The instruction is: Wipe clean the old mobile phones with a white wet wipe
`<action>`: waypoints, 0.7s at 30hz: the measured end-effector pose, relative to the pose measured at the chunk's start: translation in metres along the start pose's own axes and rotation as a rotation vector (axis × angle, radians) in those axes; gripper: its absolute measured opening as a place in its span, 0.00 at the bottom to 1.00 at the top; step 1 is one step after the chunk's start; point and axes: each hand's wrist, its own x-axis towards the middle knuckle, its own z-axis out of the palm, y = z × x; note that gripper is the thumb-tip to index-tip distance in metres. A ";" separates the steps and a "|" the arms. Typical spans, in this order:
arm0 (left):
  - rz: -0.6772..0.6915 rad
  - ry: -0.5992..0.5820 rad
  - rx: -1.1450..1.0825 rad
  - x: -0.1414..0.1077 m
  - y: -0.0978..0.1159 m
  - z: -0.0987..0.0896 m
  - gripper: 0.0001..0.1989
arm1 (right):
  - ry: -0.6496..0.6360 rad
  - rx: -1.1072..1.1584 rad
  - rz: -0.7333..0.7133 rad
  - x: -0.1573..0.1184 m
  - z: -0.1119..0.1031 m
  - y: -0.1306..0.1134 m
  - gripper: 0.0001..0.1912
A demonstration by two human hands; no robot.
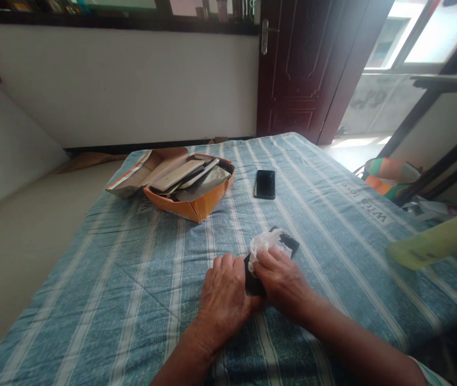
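A black phone (pixel 255 285) lies slantwise on the striped cloth, partly covered by my hands. My left hand (pixel 225 289) grips its near left end, the thumb along the lower edge. With bent fingers, my right hand (pixel 282 276) presses a crumpled white tissue (pixel 261 244) against the phone's upper face. The phone's far corner shows beyond the tissue. Farther off, a second dark phone (pixel 265 184) lies flat, apart from both hands. To its left stands an open orange box (pixel 198 208) with several phones or flat devices stacked inside.
The blue striped cloth (pixel 140 284) covers the bed or table. At the right lies a translucent yellow-green bottle (pixel 433 241). The box's raised lid flap (pixel 132 179) leans out at the left. Behind are a white wall and a dark red door (pixel 296 69).
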 end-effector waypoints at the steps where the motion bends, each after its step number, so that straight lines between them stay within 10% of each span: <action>1: 0.000 -0.001 0.002 0.000 0.000 0.000 0.15 | -0.006 -0.010 -0.003 0.002 0.000 0.002 0.11; 9: -0.011 0.001 0.032 0.000 -0.001 -0.001 0.22 | 0.038 -0.219 0.237 0.015 -0.002 0.050 0.15; 17: 0.013 -0.076 -0.076 0.005 -0.028 -0.016 0.16 | -0.062 -0.085 -0.005 0.023 0.009 -0.013 0.09; 21: -0.002 -0.133 -0.059 0.008 -0.035 -0.020 0.16 | -0.091 -0.094 -0.029 0.025 0.010 -0.007 0.09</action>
